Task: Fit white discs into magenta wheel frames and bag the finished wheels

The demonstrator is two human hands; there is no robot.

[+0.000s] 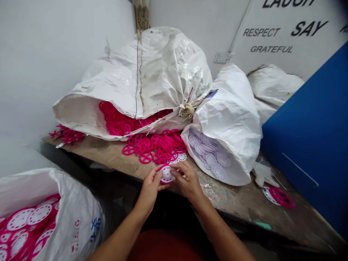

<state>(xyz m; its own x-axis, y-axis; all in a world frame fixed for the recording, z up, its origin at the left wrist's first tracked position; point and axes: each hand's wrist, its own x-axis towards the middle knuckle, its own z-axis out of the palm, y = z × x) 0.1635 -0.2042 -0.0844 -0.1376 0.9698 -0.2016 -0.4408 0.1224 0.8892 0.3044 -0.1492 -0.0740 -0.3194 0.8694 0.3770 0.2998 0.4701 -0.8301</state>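
Between my hands, just over the table's front edge, is a white perforated plastic disc [166,174] with a pink ring [165,182] showing around its rim. My left hand [151,184] grips the pair from the left side, thumb and fingers closed on the edge. From the right, my right hand [187,179] pinches the white disc with its thumb and fingers. Right behind my hands lie loose white discs [181,157] and a heap of pink spoked wheels [154,145] on the wooden table [108,156].
Pink wheels fill the open mouth of a big white sack [163,69]. Beside it a smaller sack [231,105] holds white discs. Lower left, another sack [78,203] contains joined pink-and-white pieces. A blue panel [312,145] borders the right; a pink wheel [282,197] lies near it.
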